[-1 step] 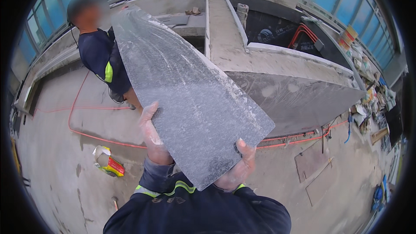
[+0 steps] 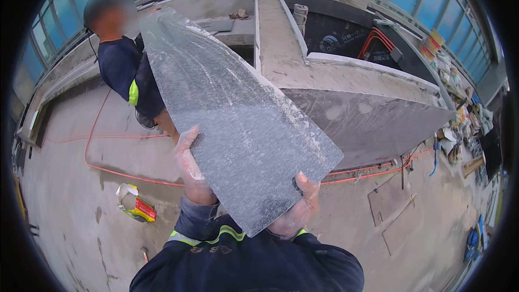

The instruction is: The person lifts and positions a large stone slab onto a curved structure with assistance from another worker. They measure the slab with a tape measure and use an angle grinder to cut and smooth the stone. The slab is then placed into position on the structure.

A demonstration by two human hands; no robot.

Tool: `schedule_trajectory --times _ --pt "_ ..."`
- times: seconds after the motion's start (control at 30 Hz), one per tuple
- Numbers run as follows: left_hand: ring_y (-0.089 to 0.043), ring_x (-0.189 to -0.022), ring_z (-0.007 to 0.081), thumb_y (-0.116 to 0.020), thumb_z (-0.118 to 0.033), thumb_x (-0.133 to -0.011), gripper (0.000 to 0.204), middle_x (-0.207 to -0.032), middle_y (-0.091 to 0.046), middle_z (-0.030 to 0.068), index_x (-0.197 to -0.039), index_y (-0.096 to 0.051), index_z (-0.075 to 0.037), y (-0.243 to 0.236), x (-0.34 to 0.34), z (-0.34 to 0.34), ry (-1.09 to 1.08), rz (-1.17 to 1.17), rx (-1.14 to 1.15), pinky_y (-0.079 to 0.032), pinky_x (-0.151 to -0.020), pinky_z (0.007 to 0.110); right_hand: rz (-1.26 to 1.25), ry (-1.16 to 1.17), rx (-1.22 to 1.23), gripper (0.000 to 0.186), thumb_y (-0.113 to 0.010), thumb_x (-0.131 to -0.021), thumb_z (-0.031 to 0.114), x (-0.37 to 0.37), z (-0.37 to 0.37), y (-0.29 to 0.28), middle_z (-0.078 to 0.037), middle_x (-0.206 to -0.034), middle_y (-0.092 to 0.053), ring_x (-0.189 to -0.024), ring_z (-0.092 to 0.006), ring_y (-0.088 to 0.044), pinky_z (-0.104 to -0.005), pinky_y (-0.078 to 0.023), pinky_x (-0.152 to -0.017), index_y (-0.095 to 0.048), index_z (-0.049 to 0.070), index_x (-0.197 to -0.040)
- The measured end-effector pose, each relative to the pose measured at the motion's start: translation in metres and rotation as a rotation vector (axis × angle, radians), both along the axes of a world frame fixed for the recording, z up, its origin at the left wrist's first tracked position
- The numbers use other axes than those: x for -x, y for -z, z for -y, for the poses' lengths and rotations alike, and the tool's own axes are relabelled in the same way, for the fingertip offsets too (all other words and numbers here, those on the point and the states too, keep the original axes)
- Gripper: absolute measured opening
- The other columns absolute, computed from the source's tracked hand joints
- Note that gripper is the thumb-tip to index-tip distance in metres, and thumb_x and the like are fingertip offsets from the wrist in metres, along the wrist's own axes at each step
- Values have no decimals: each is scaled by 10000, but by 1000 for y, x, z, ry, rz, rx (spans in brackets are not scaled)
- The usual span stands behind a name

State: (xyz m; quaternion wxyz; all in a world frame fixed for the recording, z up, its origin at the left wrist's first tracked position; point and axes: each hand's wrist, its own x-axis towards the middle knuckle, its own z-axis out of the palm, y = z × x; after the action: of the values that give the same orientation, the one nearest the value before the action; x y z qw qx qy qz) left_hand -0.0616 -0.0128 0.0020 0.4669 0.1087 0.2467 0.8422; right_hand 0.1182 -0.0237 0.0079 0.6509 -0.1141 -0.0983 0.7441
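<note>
A long grey stone slab, smeared with pale dust along its right edge, stretches away from my chest toward the far left. My left hand is closed on its left edge, thumb over the edge and the other fingers hidden beneath. Nearer its close corner, my right hand grips the right edge with the thumb up and fingers underneath. Both hands are coated with whitish dust. At the slab's far end stands a co-worker in dark blue; their hold on it is mostly hidden.
Beyond the slab runs a low concrete wall with a grey-faced side. An orange hose crosses the floor. An opened bag stands at left. Flat boards lie at right, near piled sacks and debris.
</note>
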Motion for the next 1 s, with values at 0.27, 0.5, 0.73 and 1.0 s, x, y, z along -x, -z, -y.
schedule_trajectory --times 0.27,0.5,0.73,1.0 --pt "-670 -1087 331 -577 -150 -946 387 -1223 -669 184 -1297 -576 13 7 15 -22 79 -50 -3 -530 -996 457 89 196 -81 627 -639 -904 150 15 1 18 -238 -1321 -579 -1248 -388 -588 -537 -503 -1029 -403 -32 -1456" --pt "-667 -1119 354 -568 -168 -934 438 -1257 -666 204 -1331 -563 17 -2 24 -55 267 83 -77 -537 -995 484 740 386 -481 505 -617 -978 169 -34 -64 28 -218 -1337 -627 -1193 -304 -638 -421 -501 -1035 -503 -88 -1396" --pt "-691 -1110 347 -562 -201 -946 465 -1277 -675 225 -1346 -559 34 10 25 -93 259 -17 -25 -554 -978 480 258 -597 -271 407 -621 -1019 191 -86 -172 8 -185 -1249 -684 -1057 -207 -689 -300 -556 -877 -603 -107 -1295" --pt "-723 -1028 324 -571 -172 -941 410 -1191 -710 224 -1277 -595 61 -4 29 -146 305 -119 47 -592 -922 435 884 -808 -386 526 -685 -983 319 -75 -258 -16 -97 -1089 -697 -899 -134 -694 -266 -556 -772 -583 -95 -1292"
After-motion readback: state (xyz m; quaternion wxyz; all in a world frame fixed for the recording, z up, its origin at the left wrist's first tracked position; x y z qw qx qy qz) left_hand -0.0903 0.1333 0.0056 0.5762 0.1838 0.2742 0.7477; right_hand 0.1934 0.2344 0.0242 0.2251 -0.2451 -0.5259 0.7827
